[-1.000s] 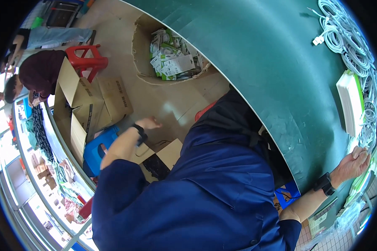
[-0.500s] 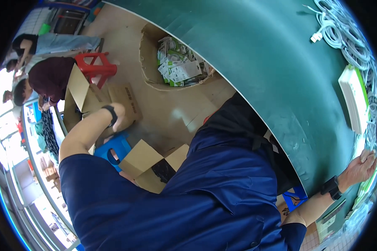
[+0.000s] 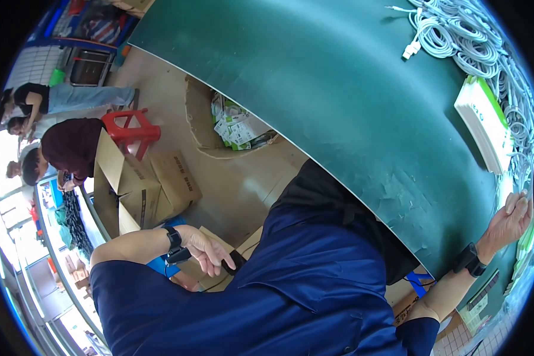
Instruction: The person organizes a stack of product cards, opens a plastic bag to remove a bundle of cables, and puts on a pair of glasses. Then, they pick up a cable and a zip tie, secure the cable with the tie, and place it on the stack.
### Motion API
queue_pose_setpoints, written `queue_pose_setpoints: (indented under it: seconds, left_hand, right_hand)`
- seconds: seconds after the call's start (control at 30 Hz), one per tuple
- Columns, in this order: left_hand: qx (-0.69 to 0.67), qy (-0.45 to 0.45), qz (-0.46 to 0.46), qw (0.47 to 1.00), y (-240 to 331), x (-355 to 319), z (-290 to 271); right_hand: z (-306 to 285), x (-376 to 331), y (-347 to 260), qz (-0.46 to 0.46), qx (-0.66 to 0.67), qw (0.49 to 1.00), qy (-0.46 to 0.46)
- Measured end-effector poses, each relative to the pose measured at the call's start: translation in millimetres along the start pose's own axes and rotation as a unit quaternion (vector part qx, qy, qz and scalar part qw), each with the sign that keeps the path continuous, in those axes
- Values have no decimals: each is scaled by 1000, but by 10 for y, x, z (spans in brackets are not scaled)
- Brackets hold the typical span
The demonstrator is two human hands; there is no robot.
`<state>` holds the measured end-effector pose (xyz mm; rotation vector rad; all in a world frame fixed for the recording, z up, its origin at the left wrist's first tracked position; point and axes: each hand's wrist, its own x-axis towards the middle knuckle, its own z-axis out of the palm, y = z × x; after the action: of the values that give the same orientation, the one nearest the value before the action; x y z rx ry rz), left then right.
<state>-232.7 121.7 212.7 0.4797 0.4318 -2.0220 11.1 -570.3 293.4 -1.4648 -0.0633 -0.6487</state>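
The right hand (image 3: 512, 221) rests on the green worktop (image 3: 350, 101) near white cables (image 3: 457, 35); the left hand (image 3: 207, 252) hangs, seemingly empty, above cardboard boxes (image 3: 154, 190).

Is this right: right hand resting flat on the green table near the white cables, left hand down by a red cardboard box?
Not quite. The head view shows the cardboard box by the left hand is plain brown, not red; the only red thing is a plastic stool farther off. The rest holds: the right hand rests flat on the green table near the white cables.
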Motion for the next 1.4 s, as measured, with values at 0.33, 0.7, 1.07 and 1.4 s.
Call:
queue_pose_setpoints:
  seconds: [0.33, 0.7, 1.07, 1.4]
  left_hand:
    - [591, 391, -314, 632, -215, 98, -75]
    - [369, 293, -385, 794, -955, 369, -432]
    - [-228, 128, 10, 965, -779, 590, -737]
    - [141, 171, 356, 908, 2036, -581, 680]
  right_hand:
    - [182, -88, -38, -27, -21, 999, 40]
    - [195, -156, 68, -43, -17, 999, 27]
    - [281, -124, 28, -51, -16, 998, 32]
    - [183, -138, -11, -56, -14, 998, 37]
